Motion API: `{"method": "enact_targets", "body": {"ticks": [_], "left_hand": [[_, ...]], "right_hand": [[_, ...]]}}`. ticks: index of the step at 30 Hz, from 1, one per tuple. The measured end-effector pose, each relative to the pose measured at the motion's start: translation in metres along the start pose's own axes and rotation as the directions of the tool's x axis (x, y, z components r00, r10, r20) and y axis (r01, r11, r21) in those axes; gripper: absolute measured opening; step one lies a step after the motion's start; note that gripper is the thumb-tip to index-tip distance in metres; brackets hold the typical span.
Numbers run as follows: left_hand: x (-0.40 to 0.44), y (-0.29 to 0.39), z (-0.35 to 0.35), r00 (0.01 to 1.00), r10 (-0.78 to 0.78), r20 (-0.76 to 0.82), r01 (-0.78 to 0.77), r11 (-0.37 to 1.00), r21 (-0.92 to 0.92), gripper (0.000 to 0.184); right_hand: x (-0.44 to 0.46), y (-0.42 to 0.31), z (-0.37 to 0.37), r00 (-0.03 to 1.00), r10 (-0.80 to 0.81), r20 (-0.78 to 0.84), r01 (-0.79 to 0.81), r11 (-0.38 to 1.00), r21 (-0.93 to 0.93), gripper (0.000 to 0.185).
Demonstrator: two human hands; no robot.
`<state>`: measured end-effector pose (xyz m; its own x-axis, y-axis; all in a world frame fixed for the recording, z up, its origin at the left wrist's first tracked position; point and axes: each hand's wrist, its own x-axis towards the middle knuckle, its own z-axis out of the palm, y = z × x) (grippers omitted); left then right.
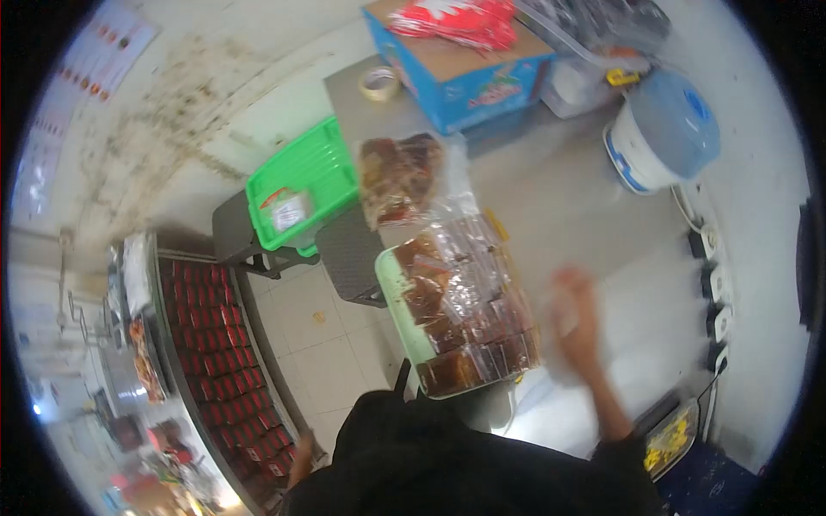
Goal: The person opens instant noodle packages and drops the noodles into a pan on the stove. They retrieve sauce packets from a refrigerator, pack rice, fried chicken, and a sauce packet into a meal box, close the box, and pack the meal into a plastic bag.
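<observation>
Pale-green tray point(398, 294) bears plastic-wrapped packets point(462, 311); right hand point(582, 322) is beside it, left hand point(302, 457) apart; I cannot tell either grip.

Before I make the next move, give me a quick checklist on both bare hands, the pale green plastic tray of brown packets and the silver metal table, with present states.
1. Right hand apart from the pale green plastic tray: ok, it shows to the tray's right.
2. Right hand empty: cannot tell, motion blur.
3. Left hand at the tray: not ok, it is low at the person's left side.
4. Tray fully on the silver metal table: cannot tell, the edge beneath is hidden.
5. White-and-blue plastic bucket clear of the tray: ok, apart.
</observation>
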<state>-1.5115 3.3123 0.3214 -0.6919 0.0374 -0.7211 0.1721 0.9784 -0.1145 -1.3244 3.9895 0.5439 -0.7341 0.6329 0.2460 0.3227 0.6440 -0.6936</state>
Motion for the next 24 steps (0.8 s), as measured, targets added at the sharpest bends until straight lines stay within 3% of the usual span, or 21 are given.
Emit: {"method": "enact_targets", "body": {"ticks": [1, 2, 3, 5, 6, 8, 9, 10, 12, 14, 16, 17, 20, 24], "left_hand": [[-0.038, -0.004, 0.030, 0.975, -0.137, 0.177, 0.156, 0.983, -0.096, 0.037], [-0.069, -0.005, 0.060, 0.936, -0.213, 0.282, 0.282, 0.930, -0.235, 0.037], [-0.098, -0.004, 0.088, 0.907, -0.243, 0.345, 0.365, 0.861, -0.354, 0.037], [-0.142, 0.002, 0.140, 0.897, -0.223, 0.382, 0.411, 0.739, -0.535, 0.037], [-0.160, 0.004, 0.162, 0.910, -0.210, 0.358, 0.399, 0.683, -0.612, 0.037], [-0.191, 0.014, 0.194, 0.932, -0.201, 0.300, 0.361, 0.561, -0.745, 0.037], [-0.203, 0.017, 0.207, 0.943, -0.215, 0.254, 0.330, 0.499, -0.801, 0.037], [-0.215, 0.018, 0.219, 0.948, -0.244, 0.205, 0.295, 0.429, -0.853, 0.038], [-0.243, 0.009, 0.249, 0.931, -0.335, 0.144, 0.247, 0.287, -0.926, 0.038], [-0.277, -0.003, 0.295, 0.885, -0.437, 0.161, 0.238, 0.127, -0.963, 0.038], [-0.310, -0.013, 0.347, 0.835, -0.497, 0.237, 0.251, -0.039, -0.967, 0.038], [-0.331, -0.011, 0.375, 0.807, -0.513, 0.291, 0.264, -0.127, -0.956, 0.038], [-0.387, -0.025, 0.432, 0.772, -0.456, 0.443, 0.305, -0.346, -0.887, 0.038], [-0.441, -0.045, 0.478, 0.784, -0.337, 0.521, 0.259, -0.586, -0.768, 0.039]], "right_hand": [[-0.032, -0.010, 0.044, 0.975, -0.196, 0.109, 0.183, 0.976, 0.119, 0.033], [-0.048, -0.060, 0.061, 0.930, -0.200, 0.308, 0.097, 0.943, 0.318, 0.032], [-0.072, -0.079, 0.102, 0.832, -0.308, 0.462, 0.069, 0.884, 0.463, 0.034], [-0.105, -0.137, 0.147, 0.625, -0.433, 0.650, -0.020, 0.823, 0.568, 0.036], [-0.116, -0.154, 0.166, 0.546, -0.533, 0.646, 0.036, 0.786, 0.617, 0.036], [-0.146, -0.180, 0.207, 0.109, -0.474, 0.874, 0.090, 0.880, 0.466, 0.038], [-0.167, -0.180, 0.233, 0.083, -0.463, 0.882, 0.192, 0.876, 0.442, 0.038], [-0.185, -0.183, 0.254, 0.128, -0.531, 0.838, 0.206, 0.840, 0.501, 0.039], [-0.231, -0.177, 0.302, 0.155, -0.396, 0.905, 0.197, 0.910, 0.364, 0.042], [-0.288, -0.164, 0.330, 0.112, -0.312, 0.943, 0.448, 0.863, 0.232, 0.049], [-0.346, -0.194, 0.337, -0.019, 0.010, 1.000, 0.599, 0.801, 0.003, 0.053], [-0.379, -0.199, 0.337, -0.065, 0.012, 0.998, 0.640, 0.768, 0.032, 0.053], [-0.484, -0.233, 0.362, -0.368, 0.047, 0.929, 0.637, 0.740, 0.215, 0.055], [-0.589, -0.272, 0.400, -0.518, 0.146, 0.843, 0.715, 0.614, 0.334, 0.055]]}}
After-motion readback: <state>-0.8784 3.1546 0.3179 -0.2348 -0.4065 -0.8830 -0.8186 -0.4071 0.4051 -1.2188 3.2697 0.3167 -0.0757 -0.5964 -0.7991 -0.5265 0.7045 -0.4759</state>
